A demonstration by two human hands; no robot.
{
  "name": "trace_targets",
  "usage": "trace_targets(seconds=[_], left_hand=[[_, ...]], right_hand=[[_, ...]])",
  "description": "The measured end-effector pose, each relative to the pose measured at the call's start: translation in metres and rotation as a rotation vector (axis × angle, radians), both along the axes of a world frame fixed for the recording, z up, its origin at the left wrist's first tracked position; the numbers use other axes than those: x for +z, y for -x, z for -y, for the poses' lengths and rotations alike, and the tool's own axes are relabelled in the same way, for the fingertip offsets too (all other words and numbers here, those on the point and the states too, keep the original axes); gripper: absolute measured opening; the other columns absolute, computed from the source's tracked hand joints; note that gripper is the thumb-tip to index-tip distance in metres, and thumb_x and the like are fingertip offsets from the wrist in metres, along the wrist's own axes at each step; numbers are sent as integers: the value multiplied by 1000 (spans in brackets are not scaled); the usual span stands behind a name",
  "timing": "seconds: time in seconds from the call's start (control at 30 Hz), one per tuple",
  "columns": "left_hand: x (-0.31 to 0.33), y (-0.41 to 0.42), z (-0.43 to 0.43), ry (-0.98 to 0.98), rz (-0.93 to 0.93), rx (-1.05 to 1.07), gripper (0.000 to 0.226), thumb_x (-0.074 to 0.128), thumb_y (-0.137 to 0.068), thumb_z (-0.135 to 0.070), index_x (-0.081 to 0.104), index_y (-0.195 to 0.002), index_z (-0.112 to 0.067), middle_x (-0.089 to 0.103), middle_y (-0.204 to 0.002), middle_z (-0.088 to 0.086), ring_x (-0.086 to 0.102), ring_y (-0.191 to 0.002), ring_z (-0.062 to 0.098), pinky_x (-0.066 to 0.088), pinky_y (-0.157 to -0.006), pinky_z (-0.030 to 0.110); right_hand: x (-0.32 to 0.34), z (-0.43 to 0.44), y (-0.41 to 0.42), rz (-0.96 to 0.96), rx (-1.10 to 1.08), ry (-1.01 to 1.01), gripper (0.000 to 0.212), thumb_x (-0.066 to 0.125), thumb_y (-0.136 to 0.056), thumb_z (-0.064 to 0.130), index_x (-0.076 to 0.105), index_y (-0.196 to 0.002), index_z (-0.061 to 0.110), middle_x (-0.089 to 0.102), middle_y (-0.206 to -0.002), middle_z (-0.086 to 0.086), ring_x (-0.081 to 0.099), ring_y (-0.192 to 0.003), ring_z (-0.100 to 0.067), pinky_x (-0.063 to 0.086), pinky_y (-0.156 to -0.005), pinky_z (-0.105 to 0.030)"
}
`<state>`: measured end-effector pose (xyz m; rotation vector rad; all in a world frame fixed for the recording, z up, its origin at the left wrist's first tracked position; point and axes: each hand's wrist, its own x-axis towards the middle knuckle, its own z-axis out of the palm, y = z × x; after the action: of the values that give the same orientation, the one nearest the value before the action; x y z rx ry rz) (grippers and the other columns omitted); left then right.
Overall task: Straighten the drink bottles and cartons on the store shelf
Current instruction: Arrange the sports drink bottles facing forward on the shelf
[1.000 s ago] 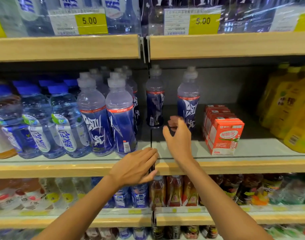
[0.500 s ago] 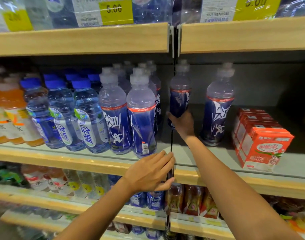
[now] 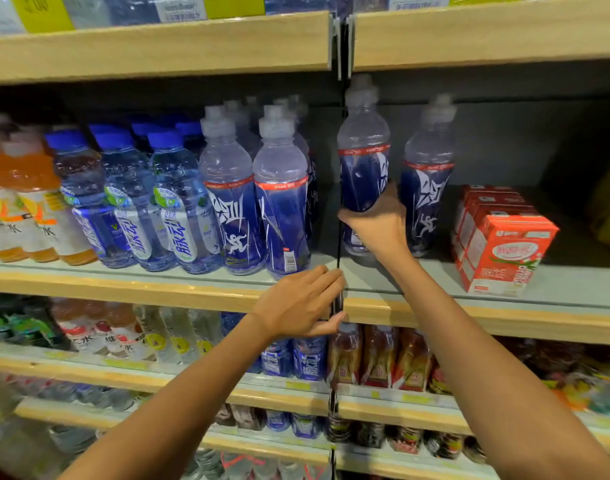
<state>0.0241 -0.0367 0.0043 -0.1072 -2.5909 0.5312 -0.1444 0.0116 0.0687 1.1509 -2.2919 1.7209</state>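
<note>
Gripping a bottle [image 3: 364,168] with the right hand [image 3: 379,226], low on the blue label, with thumb and fingers curled round it. Standing upright, that one, just right of the black upright [image 3: 343,39], over the middle shelf [image 3: 123,289]; touching the board or just off it, hard to tell.

Resting the left hand [image 3: 300,303] on that shelf's wooden front lip, right at the upright, with fingers straight and together on top and thumb tucked under the edge. Holding nothing with it.

Just right of the gripped one, a second bottle [image 3: 428,174] of the same kind, upright and apart from it. Further right, red cartons [image 3: 504,244] in a file running toward the back.

Left of the upright, more of the same blue-labelled kind in two files, with the front pair [image 3: 282,216] side by side and touching. Beyond those, blue-capped water [image 3: 178,202], then orange drinks [image 3: 29,202] at the far left. Blurred toward the edges.
</note>
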Motion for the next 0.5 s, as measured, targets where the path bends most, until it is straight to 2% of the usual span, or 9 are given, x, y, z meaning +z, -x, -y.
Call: trace_targets(seconds=[0.1, 0.17, 0.23, 0.33, 0.4, 0.43, 0.5], left_hand=[[6, -3, -9, -62, 34, 44, 50, 42, -92, -43, 61, -114, -2, 64, -112, 12, 61, -94, 26, 54, -70, 39], [8, -8, -18, -199, -40, 70, 43, 42, -93, -38, 59, -116, -6, 65, -110, 9, 63, -95, 25, 53, -68, 39], [14, -12, -28, -555, -239, 100, 33, 46, -96, -28, 57, -121, -9, 66, -112, 4, 64, -98, 20, 53, -73, 35], [46, -8, -42, -1262, -529, 8, 27, 49, -98, -27, 54, -122, -15, 65, -116, -2, 63, -104, 9, 50, -87, 21], [77, 1, -51, -1660, -575, -147, 29, 48, -99, -30, 54, -122, -13, 66, -113, 2, 64, -102, 13, 50, -90, 28], [91, 4, -56, -1777, -560, -219, 33, 49, -97, -34, 57, -121, -13, 67, -112, 4, 65, -102, 16, 51, -91, 33], [106, 9, -69, -1811, -526, -257, 41, 57, -83, -50, 63, -110, -20, 69, -109, 4, 66, -103, 20, 52, -91, 38]], right_hand=[[4, -36, -23, -32, 28, 41, 43, 79, -68, 26, 50, -97, 13, 58, -77, 11, 58, -69, -6, 46, -56, -12], [4, -58, -35, -16, 63, 65, 48, 80, -66, 25, 45, -99, 20, 48, -80, 23, 51, -69, 5, 41, -51, -6], [4, -78, -45, -2, 94, 80, 54, 80, -64, 25, 44, -104, 26, 45, -85, 29, 48, -73, 11, 40, -54, -1], [0, -104, -58, 18, 147, 60, 55, 81, -62, 26, 48, -105, 25, 50, -89, 27, 51, -75, 13, 38, -58, 3], [-7, -116, -68, 51, 200, 24, 55, 82, -61, 26, 49, -105, 26, 55, -92, 22, 56, -77, 12, 40, -59, 2], [-12, -121, -74, 65, 215, -7, 56, 82, -61, 26, 49, -105, 25, 56, -93, 20, 57, -79, 10, 42, -58, -1], [-22, -127, -86, 73, 226, -58, 57, 81, -59, 28, 48, -105, 25, 58, -94, 17, 58, -82, 5, 43, -58, -5]])
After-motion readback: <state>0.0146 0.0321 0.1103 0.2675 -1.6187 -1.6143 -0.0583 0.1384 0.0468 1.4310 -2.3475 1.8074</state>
